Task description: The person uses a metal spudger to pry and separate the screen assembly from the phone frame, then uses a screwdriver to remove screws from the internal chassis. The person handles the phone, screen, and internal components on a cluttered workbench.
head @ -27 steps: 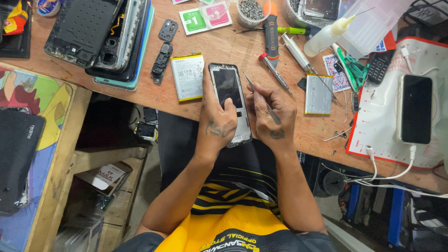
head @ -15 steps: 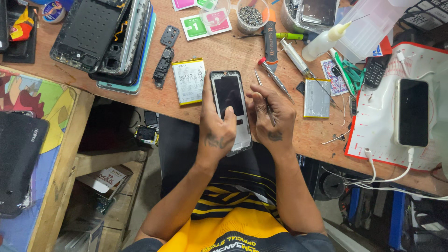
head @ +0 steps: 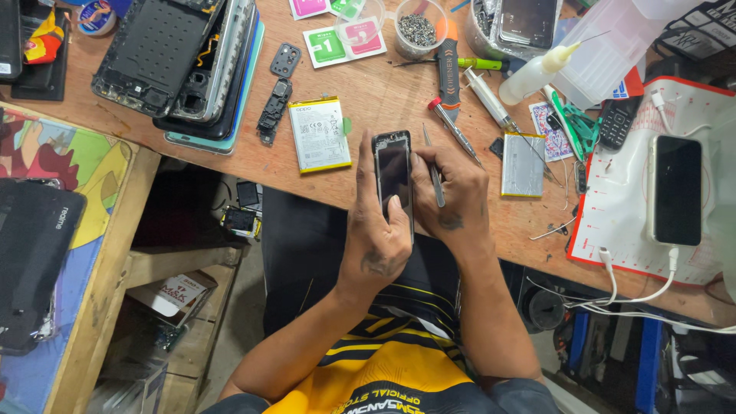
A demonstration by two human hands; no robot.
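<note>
Phone (head: pixel 394 178) clamped in left hand (head: pixel 378 238) over near worktop (head: pixel 383 92) edge, thumb on screen. Right hand (head: pixel 452 201) pinching tweezers (head: pixel 434 170) against its right side. Looks like mid-teardown; next needs steady prying along that edge, probably.

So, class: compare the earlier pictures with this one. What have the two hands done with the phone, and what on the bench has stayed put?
The left hand keeps its grip on the dark phone, thumb low on the screen. The right hand has closed against the phone's right edge, the thin metal tool held in it throughout. The loose battery and the red-tipped screwdriver on the wooden bench have not moved.
</note>
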